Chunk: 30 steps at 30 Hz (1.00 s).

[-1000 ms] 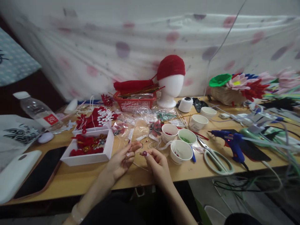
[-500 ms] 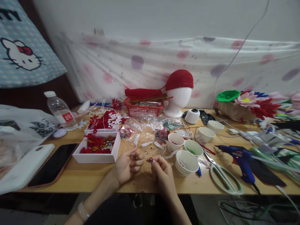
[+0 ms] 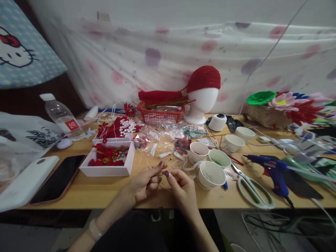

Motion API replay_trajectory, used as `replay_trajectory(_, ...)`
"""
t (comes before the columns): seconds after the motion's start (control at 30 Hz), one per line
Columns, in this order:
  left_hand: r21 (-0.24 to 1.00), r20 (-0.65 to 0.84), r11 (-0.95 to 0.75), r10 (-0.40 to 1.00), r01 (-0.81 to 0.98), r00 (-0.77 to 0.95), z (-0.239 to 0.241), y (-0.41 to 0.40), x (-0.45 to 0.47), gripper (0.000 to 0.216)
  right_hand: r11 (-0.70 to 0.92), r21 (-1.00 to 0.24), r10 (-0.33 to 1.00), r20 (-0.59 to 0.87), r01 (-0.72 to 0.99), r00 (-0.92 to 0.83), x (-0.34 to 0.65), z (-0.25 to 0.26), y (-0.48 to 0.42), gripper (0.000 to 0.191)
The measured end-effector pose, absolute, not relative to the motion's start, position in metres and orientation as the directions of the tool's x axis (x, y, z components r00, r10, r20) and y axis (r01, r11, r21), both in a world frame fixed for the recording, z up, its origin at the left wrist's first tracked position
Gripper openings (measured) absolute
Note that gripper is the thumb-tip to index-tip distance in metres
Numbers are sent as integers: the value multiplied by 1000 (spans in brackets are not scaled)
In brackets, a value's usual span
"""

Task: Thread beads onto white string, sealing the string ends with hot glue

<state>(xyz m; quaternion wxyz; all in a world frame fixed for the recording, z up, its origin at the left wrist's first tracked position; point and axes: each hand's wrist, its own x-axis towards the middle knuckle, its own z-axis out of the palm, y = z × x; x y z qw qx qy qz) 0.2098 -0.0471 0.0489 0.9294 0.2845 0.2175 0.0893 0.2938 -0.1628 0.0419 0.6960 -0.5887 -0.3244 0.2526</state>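
Cluttered table [image 3: 105,196], left hand [image 3: 145,182], right hand [image 3: 181,187] curled, pinching fine strand [image 3: 165,188]

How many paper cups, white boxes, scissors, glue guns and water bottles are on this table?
Paper cups: 5
White boxes: 2
Scissors: 1
Glue guns: 1
Water bottles: 1
Total: 10
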Motion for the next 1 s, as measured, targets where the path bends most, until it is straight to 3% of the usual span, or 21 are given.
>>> replay_trajectory(0.3, 611, -340, 792, 279, -15, 898, 46, -46, 208, 35, 149, -987, 748, 154, 62, 645, 294, 42, -163, 27)
replay_trajectory(1.0, 660, -331, 751, 286, 4, 899, 48, -48, 208, 38, 118, -991, 761, 127, 57, 637, 295, 46, -165, 29)
